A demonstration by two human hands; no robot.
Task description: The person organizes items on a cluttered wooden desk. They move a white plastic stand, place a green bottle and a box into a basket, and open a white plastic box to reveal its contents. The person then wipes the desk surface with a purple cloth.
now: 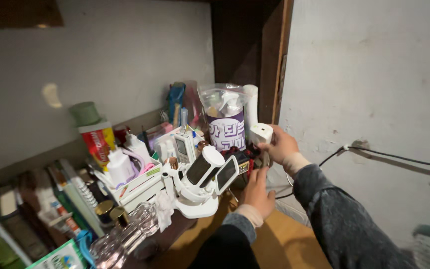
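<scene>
Head view: the fingers of the right hand, right of centre in the frame, are curled and pinched around the side of a white rounded plastic block, apparently a plug-in adapter, which stands upright just above a dark cluster of plugs and a red-and-black socket strip at the shelf's right end. Below it, the left hand reaches up toward the same cluster; its fingertips are hidden behind the strip, so whether they are spread or gripping cannot be told. Both forearms wear dark grey sleeves with pale cuffs. A black cable runs along the white wall at the right toward the hands. Just left of the hands sits a white stand holding a dark cylindrical device, and behind the adapter a clear plastic bag over a purple-and-white canister. Further left lie a white tray of small bottles, a red-and-yellow container with a green cap and a row of books. Judged from this, handling the adapter well calls for a straight pull or push in line with the socket while the other hand steadies the strip, minding the crowded stand nearby.
</scene>
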